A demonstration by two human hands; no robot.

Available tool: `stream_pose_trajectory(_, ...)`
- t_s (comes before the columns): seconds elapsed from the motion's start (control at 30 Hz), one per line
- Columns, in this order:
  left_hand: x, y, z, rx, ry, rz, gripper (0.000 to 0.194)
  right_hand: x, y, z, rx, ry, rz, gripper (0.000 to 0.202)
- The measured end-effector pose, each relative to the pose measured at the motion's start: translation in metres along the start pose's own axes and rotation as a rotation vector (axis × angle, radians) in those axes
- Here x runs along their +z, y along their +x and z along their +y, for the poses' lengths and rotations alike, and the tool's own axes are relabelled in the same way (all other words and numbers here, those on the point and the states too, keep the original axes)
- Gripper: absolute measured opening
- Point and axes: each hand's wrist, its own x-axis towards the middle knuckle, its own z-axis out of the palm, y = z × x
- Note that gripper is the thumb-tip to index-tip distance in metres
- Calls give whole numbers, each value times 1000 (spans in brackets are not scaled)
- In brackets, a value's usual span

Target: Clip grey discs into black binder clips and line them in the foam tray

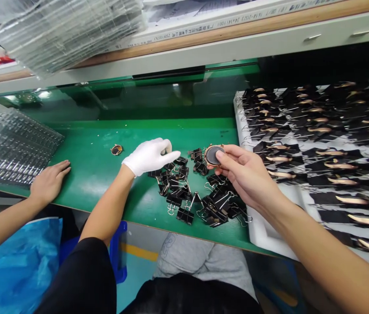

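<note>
My left hand, in a white glove, hovers over the left pile of black binder clips. Its fingers are bent and the thumb stands apart from them; nothing shows in its grasp. In my bare right hand, between thumb and fingers, is a round watch case with a dark grey disc face and a copper-coloured rim. Below that hand lies another heap of binder clips, some with wire handles raised. A similar small round part rests on the green table to the left of my glove.
At right, a white foam tray holds rows of black binder clips gripping copper-coloured parts. Clear plastic trays are stacked at left, beside another person's hand. A shelf edge runs across the back, bearing more clear trays.
</note>
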Motion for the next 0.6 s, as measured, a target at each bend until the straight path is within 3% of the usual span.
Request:
stream_pose_trajectory(0.07, 1, 1, -6, 49, -96, -77, 36, 1, -1, 0, 0, -2, 0, 38)
stream_pose_trajectory(0.17, -1, 3, -19, 55, -179, -64, 44, 0, -1, -1, 11, 3, 6, 36)
stream_pose_trajectory(0.23, -3, 6, -26, 26, -216, 43, 49, -1, -1, -1, 4, 7, -8, 34)
stream_pose_trajectory(0.3, -4, 10, -27, 7, -309, 229, 52, -2, -2, -2, -16, 1, -48, 32)
stream_pose_trajectory(0.37, 0, 11, -18, 8, -458, 434, 55, -1, -4, -4, -30, -27, -121, 29)
stream_pose_trajectory(0.43, 9, 10, 2, 8, -632, 552, 54, 1, -8, -6, -19, -84, -221, 27)
stream_pose_trajectory(0.6, 33, -6, 57, -76, -969, 517, 44, 5, -13, -5, 31, -177, -413, 26)
